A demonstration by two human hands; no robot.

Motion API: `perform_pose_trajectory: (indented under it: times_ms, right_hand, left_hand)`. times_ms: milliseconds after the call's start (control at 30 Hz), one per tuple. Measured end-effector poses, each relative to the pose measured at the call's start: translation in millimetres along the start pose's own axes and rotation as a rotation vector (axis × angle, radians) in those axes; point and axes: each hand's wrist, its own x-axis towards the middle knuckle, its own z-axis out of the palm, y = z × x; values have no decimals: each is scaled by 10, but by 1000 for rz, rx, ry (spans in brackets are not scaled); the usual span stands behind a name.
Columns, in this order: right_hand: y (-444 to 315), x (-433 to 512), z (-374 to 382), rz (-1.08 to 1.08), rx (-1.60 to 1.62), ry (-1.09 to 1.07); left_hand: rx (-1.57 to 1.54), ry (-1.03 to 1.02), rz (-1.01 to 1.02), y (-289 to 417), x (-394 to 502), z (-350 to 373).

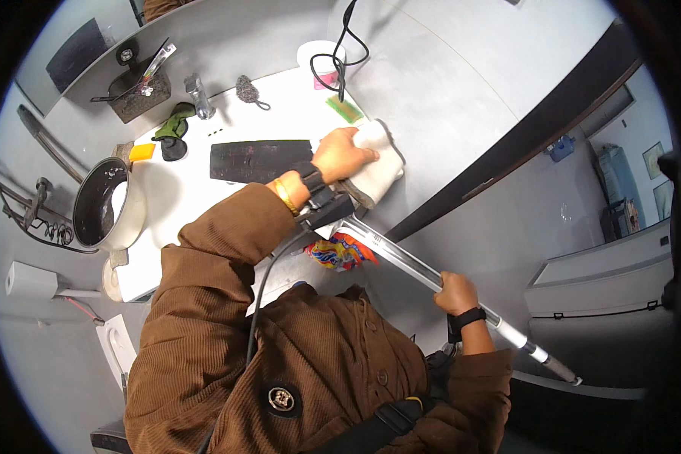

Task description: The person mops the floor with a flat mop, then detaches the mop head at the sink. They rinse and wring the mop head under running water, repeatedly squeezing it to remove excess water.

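Note:
My left hand [343, 156] grips a folded white cloth pad [379, 162] at the right end of a white counter [193, 210]. Lower down, my right hand [457, 292] is closed around a silver and white pole [403, 255], which slants from just below the pad to a grey grip end at lower right. Whether the pad is fixed to the pole cannot be made out. Beside my left wrist, a black device [326, 213] with a cable hides the pole's upper end. A dark rectangular panel [261, 160] lies on the counter left of my left hand.
Around the counter are a pot [133, 218], an orange sponge [142, 151], a green and black cloth [176, 130], a clear bottle [200, 99], a wire scrubber [247, 89], a green brush [345, 109] and a white tub [312, 54]. A colourful packet [337, 252] and dark doorframe [516, 136] stand nearby.

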Motion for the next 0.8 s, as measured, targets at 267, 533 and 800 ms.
perform_pose_trajectory:
  times_ms: [267, 533, 800]
  right_hand:
    - [-142, -85, -200, -43, -94, 57]
    - [-182, -134, -282, -35, -110, 12]
    - [-118, -82, -257, 48, -107, -73]
  left_hand:
    - [-148, 2, -43, -656, 293, 398]
    - [-283, -246, -107, -461, 159, 380]
    - [-898, -220, -106, -72, 105, -517]
